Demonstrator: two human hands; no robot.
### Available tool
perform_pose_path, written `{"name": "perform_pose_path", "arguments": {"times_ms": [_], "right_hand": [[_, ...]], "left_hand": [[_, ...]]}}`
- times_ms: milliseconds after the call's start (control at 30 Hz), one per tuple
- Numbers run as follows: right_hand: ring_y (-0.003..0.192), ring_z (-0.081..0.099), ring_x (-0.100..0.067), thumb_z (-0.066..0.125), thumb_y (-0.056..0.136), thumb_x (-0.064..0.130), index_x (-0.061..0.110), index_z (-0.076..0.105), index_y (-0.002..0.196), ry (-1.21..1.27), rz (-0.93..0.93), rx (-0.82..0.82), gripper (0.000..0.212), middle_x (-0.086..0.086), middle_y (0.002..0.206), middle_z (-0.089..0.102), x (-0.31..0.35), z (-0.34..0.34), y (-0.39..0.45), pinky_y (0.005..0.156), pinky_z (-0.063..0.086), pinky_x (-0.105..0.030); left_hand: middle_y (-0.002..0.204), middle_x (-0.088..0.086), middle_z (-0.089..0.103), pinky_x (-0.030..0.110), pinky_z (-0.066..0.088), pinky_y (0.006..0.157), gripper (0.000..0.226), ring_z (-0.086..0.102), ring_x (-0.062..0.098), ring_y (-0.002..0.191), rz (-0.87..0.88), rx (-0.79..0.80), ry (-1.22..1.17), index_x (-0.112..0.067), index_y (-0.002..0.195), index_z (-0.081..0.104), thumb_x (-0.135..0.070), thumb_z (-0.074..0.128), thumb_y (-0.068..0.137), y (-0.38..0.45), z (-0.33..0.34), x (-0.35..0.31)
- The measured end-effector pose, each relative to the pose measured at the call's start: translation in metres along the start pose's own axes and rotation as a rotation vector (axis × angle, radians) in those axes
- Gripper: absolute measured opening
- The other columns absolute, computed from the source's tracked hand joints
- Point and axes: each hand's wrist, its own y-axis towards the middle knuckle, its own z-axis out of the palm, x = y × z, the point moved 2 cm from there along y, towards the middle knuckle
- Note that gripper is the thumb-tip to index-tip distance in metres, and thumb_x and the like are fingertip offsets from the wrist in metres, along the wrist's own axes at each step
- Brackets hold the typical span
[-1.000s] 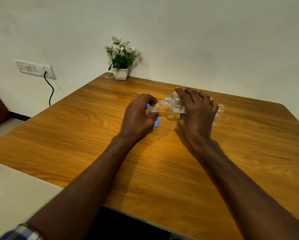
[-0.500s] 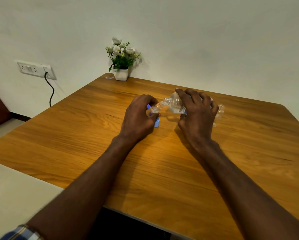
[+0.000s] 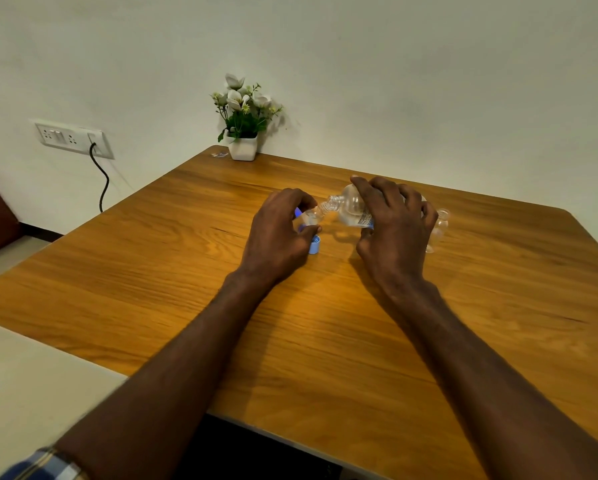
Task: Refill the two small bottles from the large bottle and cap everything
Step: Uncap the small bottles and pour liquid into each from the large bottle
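Two bare hands at work over the wooden table (image 3: 152, 271); the right hand (image 3: 392, 223) is wrapped over the top of the one large bottle (image 3: 351, 206), clear and uncapped, tipped on its side with its threaded neck pointing toward nine o'clock; the left hand (image 3: 278, 230) is curled around a small bottle (image 3: 312, 217), thumb and fingers pinching it, its mouth sitting right at the large bottle's neck. That makes one small bottle in the grip; a second small bottle (image 3: 441, 225) stands uncapped at three o'clock of the right hand, just beside the knuckles and partly hidden by them. Caps now; one blue cap (image 3: 314, 244) lies on the wood at six o'clock of the held bottle, touching the left thumb or nearly so; more blue (image 3: 298, 213) peeks between the left fingers, too covered to count. Far off at twelve o'clock, one potted plant (image 3: 242, 133) against the wall.
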Motion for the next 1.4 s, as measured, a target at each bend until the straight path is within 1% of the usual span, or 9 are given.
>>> {"name": "perform_pose_path", "arguments": {"times_ms": [200,333,533,767,1267,1333,1400], "right_hand": [[0.139,0.042,-0.031,0.083,0.073,0.007,0.031,0.047,0.154,0.001,-0.009,-0.023,0.092,0.000,0.150,0.053,0.0002,0.0010,-0.0008,0.110,0.031,-0.054],[0.140,0.042,-0.031,0.083,0.073,0.007,0.031,0.047,0.154,0.007,-0.003,-0.018,0.092,0.000,0.151,0.053,0.0004,0.0005,-0.0006,0.112,0.030,-0.054],[0.139,0.042,-0.031,0.083,0.074,0.007,0.031,0.046,0.154,-0.002,-0.007,-0.018,0.092,0.000,0.150,0.053,-0.0003,0.0005,-0.0008,0.111,0.030,-0.053],[0.138,0.043,-0.031,0.084,0.073,0.007,0.031,0.047,0.153,-0.002,-0.007,-0.025,0.092,0.000,0.149,0.053,-0.0006,0.0007,-0.0012,0.110,0.031,-0.054],[0.138,0.045,-0.032,0.086,0.070,0.010,0.030,0.046,0.154,0.002,-0.003,-0.023,0.095,-0.002,0.149,0.054,0.0007,0.0027,-0.0008,0.109,0.033,-0.054],[0.137,0.046,-0.032,0.086,0.071,0.011,0.029,0.045,0.154,0.004,-0.001,-0.026,0.095,-0.002,0.149,0.054,0.0012,0.0035,-0.0015,0.108,0.034,-0.053],[0.135,0.047,-0.033,0.085,0.072,0.013,0.028,0.045,0.154,0.015,-0.002,-0.030,0.093,-0.003,0.148,0.055,0.0022,0.0043,-0.0019,0.106,0.036,-0.053]], "left_hand": [[0.104,-0.005,0.069,0.021,0.042,0.075,0.030,0.057,0.012,0.093,0.006,-0.010,-0.012,-0.017,0.105,0.069,-0.015,0.086,0.081,-0.0002,0.0000,0.0009],[0.104,-0.005,0.069,0.023,0.043,0.075,0.030,0.057,0.012,0.093,0.003,-0.011,-0.017,-0.017,0.105,0.069,-0.015,0.086,0.081,-0.0002,0.0001,0.0008],[0.104,-0.005,0.069,0.018,0.041,0.075,0.030,0.056,0.011,0.093,0.006,-0.012,-0.015,-0.017,0.105,0.069,-0.015,0.086,0.081,-0.0006,0.0004,0.0008],[0.104,-0.005,0.069,0.016,0.040,0.075,0.029,0.056,0.011,0.093,0.008,-0.011,-0.007,-0.017,0.106,0.069,-0.015,0.086,0.082,-0.0008,0.0013,0.0006],[0.104,-0.004,0.069,0.027,0.046,0.075,0.030,0.058,0.014,0.092,0.027,-0.036,-0.044,-0.016,0.106,0.069,-0.019,0.087,0.082,0.0003,0.0013,0.0023],[0.104,-0.004,0.070,0.029,0.048,0.073,0.031,0.060,0.015,0.092,0.030,-0.035,-0.054,-0.015,0.107,0.069,-0.021,0.086,0.082,0.0008,0.0018,0.0030],[0.104,-0.005,0.070,0.027,0.048,0.071,0.031,0.061,0.014,0.091,0.030,-0.034,-0.067,-0.016,0.108,0.069,-0.022,0.086,0.083,0.0014,0.0019,0.0033]]}}
